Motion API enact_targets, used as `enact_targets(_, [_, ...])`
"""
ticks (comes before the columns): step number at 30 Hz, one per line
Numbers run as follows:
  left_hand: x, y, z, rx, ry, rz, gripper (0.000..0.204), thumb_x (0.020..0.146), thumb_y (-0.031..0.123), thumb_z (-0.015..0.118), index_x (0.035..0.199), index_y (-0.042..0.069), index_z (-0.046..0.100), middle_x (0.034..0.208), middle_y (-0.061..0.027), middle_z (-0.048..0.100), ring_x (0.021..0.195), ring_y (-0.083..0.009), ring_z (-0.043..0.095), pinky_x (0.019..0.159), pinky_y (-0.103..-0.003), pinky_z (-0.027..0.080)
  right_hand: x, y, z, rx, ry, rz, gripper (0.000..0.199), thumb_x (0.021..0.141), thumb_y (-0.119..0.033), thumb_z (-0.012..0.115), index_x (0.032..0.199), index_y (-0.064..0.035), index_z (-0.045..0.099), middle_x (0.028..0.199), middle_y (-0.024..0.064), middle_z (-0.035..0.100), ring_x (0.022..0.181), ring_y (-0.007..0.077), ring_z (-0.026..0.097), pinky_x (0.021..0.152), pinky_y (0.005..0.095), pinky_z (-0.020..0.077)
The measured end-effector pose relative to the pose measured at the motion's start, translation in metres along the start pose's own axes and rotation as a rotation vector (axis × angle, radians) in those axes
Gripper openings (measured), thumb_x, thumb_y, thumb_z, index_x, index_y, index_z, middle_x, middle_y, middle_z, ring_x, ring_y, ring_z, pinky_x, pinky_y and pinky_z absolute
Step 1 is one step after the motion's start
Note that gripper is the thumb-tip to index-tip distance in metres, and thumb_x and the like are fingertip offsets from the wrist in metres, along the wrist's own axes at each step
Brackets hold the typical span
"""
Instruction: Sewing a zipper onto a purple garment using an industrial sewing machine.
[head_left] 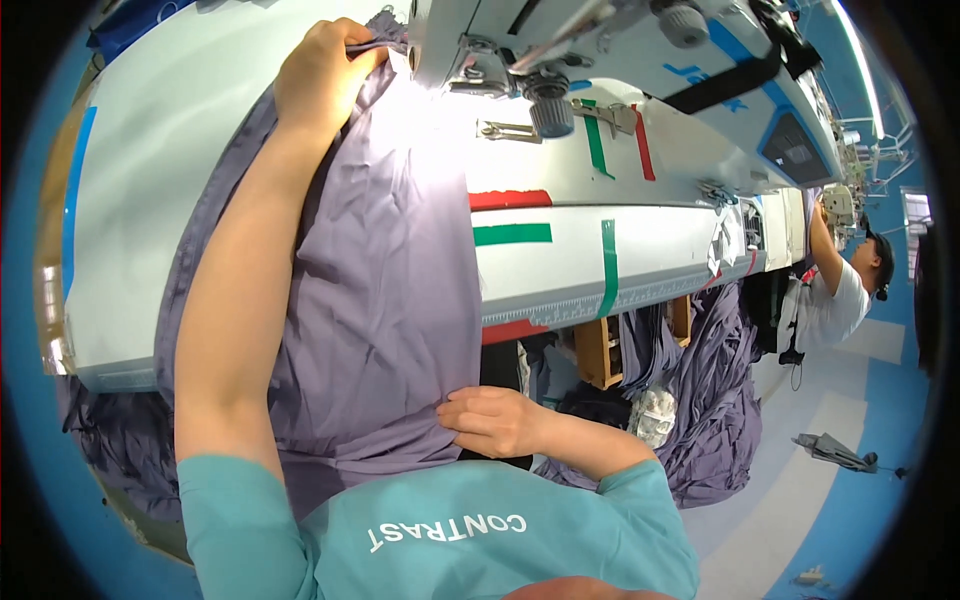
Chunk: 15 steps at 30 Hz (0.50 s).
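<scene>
A purple-grey piece of fabric (390,290) lies across the sewing machine bed and hangs over the table's near edge toward my lap. At its far end my left hand (322,75) pinches the gathered edge, close beside the head of the sewing machine (610,50). My right hand (490,420) is closed on the fabric's near right edge, just in front of my shirt. The machine's lamp glares on the cloth, and the needle area is hidden behind the machine head.
Red and green tape strips (512,234) mark the white table (150,200). A ruler scale (590,305) runs along its front edge. Below hang heaps of purple cloth (710,400) beside a wooden rack (598,355). Another person (845,300) works at a machine further right.
</scene>
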<state>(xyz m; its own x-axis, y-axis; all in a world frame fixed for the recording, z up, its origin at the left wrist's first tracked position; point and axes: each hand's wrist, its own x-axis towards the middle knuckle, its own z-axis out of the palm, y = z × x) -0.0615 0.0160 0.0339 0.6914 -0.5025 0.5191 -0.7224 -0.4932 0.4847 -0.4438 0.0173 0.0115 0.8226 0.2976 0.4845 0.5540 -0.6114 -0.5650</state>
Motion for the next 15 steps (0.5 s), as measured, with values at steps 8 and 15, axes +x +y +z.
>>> enact_targets(8, [0.055,-0.046,0.019,0.343,-0.294,-0.104,0.047,0.09,0.038,0.058,0.12,0.002,0.061,0.113,-0.0244,0.066,0.111,-0.0417,0.061,0.094,-0.044,0.048,0.021,0.018,-0.017,0.01,-0.026,-0.043,0.012,0.066,-0.007,0.065,0.073,0.0024,0.063,0.096,0.0157,0.065,0.095,0.0285,0.065,0.09,0.0401,0.0571])
enact_targets(15, [0.08,-0.023,0.023,-0.046,0.083,-0.057,0.023,0.08,0.027,0.069,0.083,0.004,0.071,0.085,-0.0187,0.069,0.083,-0.0362,0.068,0.075,-0.045,0.052,0.04,0.031,-0.037,0.128,-0.01,0.082,0.028,0.072,-0.004,0.073,0.097,0.0076,0.065,0.102,0.0151,0.065,0.097,0.0277,0.065,0.092,0.0398,0.0564])
